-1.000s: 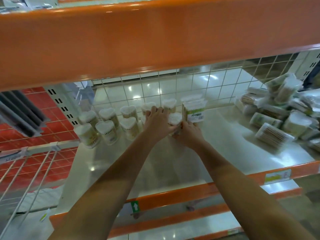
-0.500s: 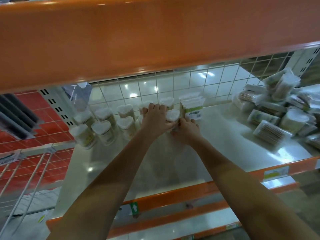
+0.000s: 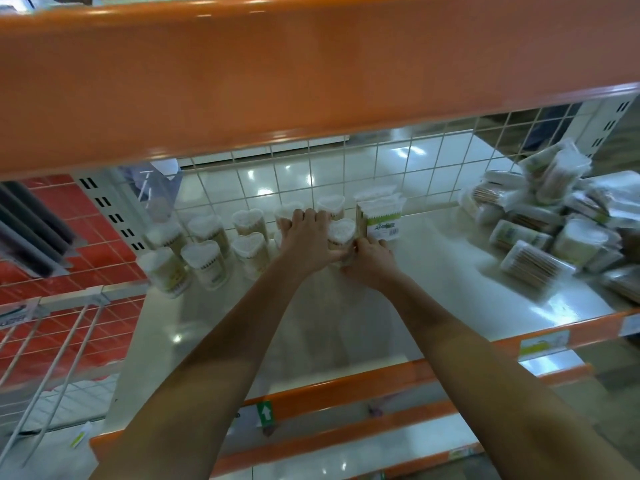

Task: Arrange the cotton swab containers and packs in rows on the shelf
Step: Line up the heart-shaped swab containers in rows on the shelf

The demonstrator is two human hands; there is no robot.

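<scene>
White heart-lidded container (image 3: 341, 233) (front row) gripped between left hand (image 3: 306, 239) and right hand (image 3: 369, 259).

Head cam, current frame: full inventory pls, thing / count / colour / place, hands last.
heart-shaped swab containers: about ten visible, clear with white tops, two rows at the shelf's back left; some hidden by the hands
rectangular swab box: at least one, clear with green-white label, right end of the rows, against the grid
loose swab packs: a heap, count unclear, clear wrap over tan sticks, shelf's right side
shelf: one, pale glossy surface, orange front edge
upper shelf beam: one, orange, across the top
wire grid back: one, white, behind the containers
left hand: laid over containers in the rows, grip unclear
right hand: fingers at the base of a heart container beside the box
</scene>
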